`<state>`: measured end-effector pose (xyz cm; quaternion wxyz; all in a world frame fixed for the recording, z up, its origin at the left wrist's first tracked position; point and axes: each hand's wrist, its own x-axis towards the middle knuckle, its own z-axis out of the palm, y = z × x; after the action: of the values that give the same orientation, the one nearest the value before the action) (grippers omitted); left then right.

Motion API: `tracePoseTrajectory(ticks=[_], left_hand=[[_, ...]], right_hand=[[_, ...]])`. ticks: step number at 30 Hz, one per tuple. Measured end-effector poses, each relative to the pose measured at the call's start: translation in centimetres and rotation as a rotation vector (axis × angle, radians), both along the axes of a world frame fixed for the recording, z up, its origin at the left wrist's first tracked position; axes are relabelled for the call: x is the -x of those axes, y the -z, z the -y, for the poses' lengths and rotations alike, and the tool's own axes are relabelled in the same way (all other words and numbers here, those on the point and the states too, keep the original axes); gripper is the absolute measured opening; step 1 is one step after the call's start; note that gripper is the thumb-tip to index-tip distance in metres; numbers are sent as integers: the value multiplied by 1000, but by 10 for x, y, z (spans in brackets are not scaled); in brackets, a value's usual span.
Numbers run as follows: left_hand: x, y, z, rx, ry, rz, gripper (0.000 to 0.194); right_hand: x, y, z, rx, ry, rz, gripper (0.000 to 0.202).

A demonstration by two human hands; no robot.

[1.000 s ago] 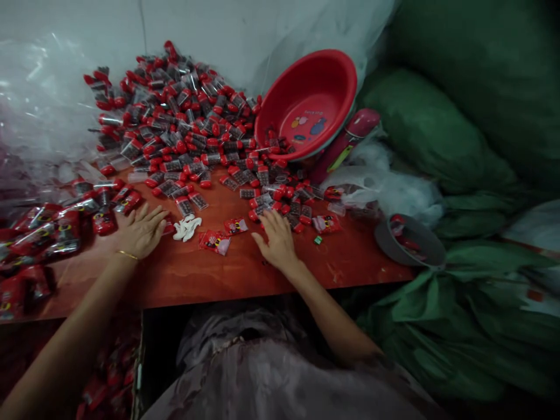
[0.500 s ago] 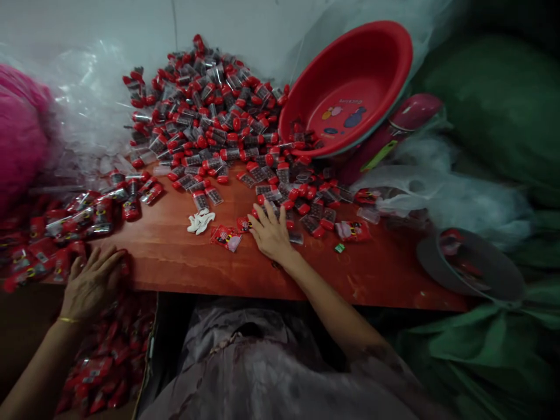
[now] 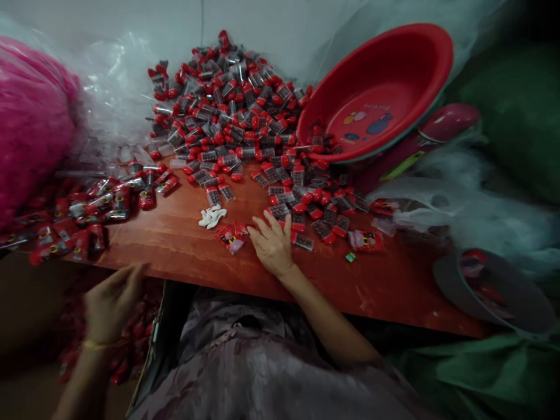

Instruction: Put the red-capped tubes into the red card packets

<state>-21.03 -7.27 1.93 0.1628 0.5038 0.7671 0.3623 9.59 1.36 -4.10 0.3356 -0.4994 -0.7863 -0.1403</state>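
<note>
My left hand (image 3: 114,300), blurred, is leaving the table (image 3: 184,248) and hanging near left, above boxed packets (image 3: 119,372); whether it's gripping anything, I can't tell. Only my right hand (image 3: 272,242), fingers spread, is resting between printed packets (image 3: 231,238), left, and red-capped tubes (image 3: 280,211), far.

The left hand (image 3: 109,300) is blurred, with its fingers (image 3: 120,277) close together and pointing inward, while the right hand (image 3: 272,244) is palm down, fingers somewhat spread, its forearm (image 3: 321,312) stretched diagonally forward.
</note>
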Motion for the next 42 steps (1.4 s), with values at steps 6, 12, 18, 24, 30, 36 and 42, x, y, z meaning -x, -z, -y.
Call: tracePoseTrajectory(ticks=[6,12,18,24,30,36,42], left_hand=[[-147,5,-74,-6,460,680,38],[-166,13,-96,-4,527,690,28],[-169,11,-87,-8,629,419,29],[-182,19,-83,4,573,397,33],[-190,26,-80,241,354,1082,47],[-203,16,-73,339,170,1293,48],[-201,15,-85,340,137,1334,40]], right_hand=[[12,-23,20,-56,-13,-47,24],[-6,-25,26,315,-61,-626,45],[-8,-21,23,692,-155,-997,24],[-3,-14,34,535,21,-826,31],[-9,-9,34,386,136,-833,27],[-13,-10,35,370,139,-621,35],[-76,-4,31,337,389,-267,33]])
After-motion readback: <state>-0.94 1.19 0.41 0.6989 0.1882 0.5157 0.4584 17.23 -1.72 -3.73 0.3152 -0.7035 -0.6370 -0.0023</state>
